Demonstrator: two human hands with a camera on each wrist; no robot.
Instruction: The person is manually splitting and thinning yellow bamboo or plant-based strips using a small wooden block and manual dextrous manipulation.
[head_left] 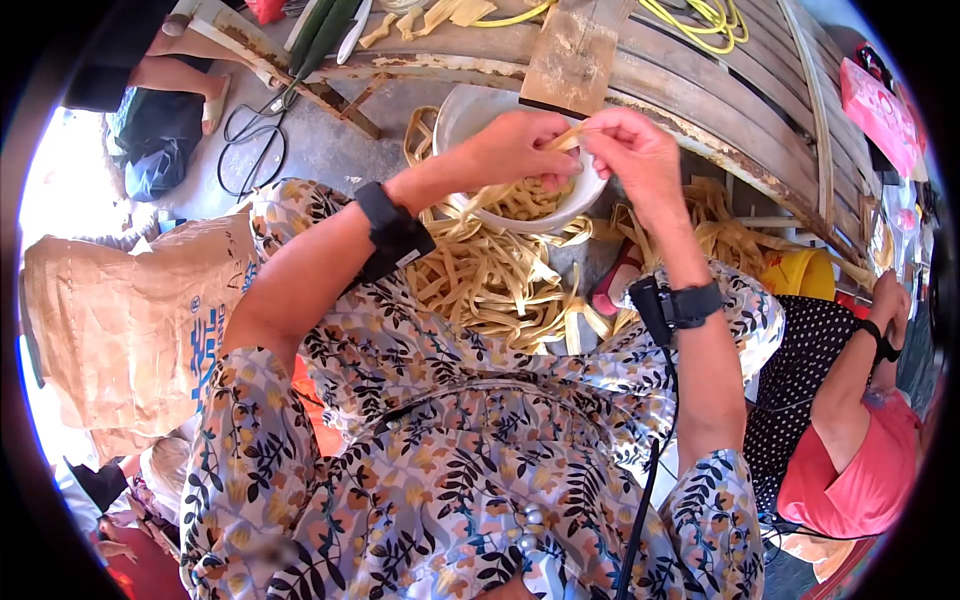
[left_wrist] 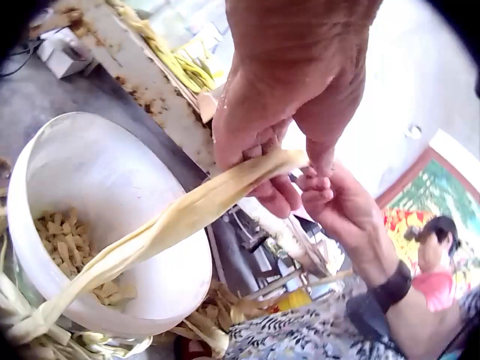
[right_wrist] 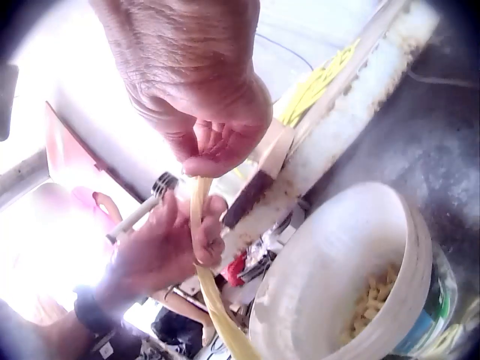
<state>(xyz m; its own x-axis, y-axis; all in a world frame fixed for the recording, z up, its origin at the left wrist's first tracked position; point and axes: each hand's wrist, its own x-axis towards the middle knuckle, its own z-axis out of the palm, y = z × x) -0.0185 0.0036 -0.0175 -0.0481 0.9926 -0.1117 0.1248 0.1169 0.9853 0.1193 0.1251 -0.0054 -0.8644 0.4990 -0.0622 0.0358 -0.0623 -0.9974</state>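
Observation:
A long, flat, pale-yellow strip [left_wrist: 187, 210] runs between both hands, its lower end trailing across the rim of a white bucket [left_wrist: 112, 142]. My left hand [head_left: 520, 150] grips the strip near its upper end, fingers curled about it. Thumb and fingers of my right hand [head_left: 637, 158] pinch the very tip of the same strip [right_wrist: 214, 307], close beside the left hand. Both hands are above the bucket's far right side in the head view. Short cut pieces [right_wrist: 371, 300] of similar colour lie in the bottom of the bucket.
A loose heap of long strips [head_left: 490, 280] covers the floor between the knees and bucket. Beyond stands a slatted bench [head_left: 690, 110] with a rusty edge, bearing a wooden board [head_left: 572, 55] and yellow cord [head_left: 725, 25]. A brown sack [head_left: 130, 320] is at left; another person [head_left: 850, 440] sits at right.

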